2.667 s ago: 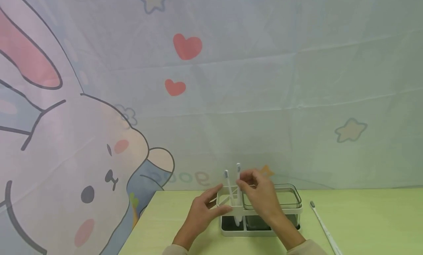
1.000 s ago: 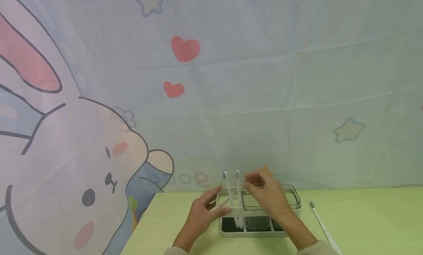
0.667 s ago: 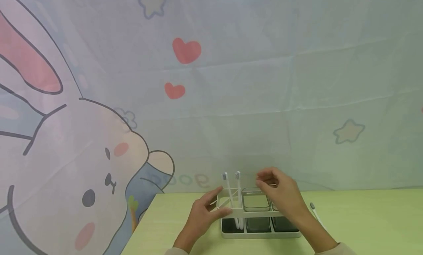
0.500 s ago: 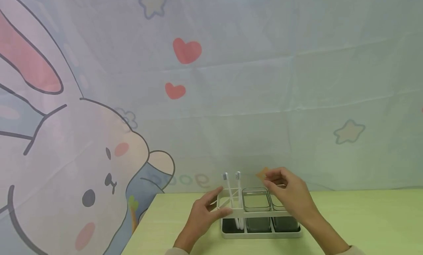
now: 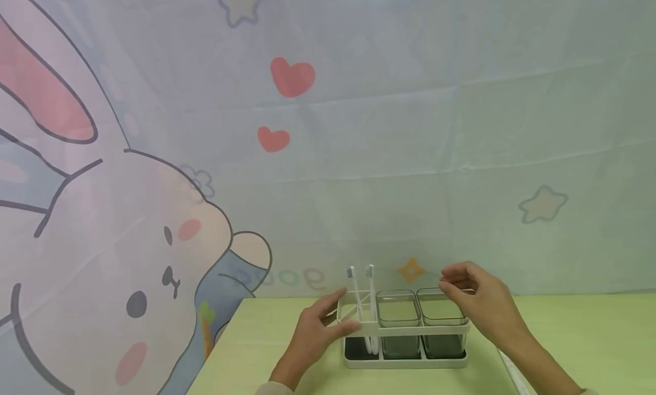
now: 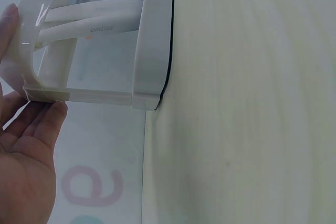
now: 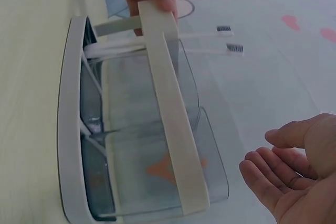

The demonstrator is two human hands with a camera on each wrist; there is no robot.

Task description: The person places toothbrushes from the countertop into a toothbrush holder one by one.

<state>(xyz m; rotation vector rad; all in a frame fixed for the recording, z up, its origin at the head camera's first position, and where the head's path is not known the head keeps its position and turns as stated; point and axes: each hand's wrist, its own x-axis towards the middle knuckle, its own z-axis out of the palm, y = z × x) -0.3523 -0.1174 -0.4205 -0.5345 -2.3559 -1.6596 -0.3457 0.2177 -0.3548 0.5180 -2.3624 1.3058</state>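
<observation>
Fingers of left hand [image 5: 314,333] pinch the white rack's [image 5: 410,328] left end; right hand [image 5: 484,304] fingers loosely curled, empty, beside its right end. Rack on green table [image 5: 574,338]: two clear cups [image 5: 398,311], two toothbrushes [image 5: 370,304] upright, bristles up.

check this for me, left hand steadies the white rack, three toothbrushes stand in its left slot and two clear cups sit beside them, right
Not quite: the head view shows two toothbrushes standing in the left slot, not three, and the right wrist view shows two brush heads as well. The rest holds: the left hand steadies the white rack, and two clear cups sit beside the brushes.
</observation>
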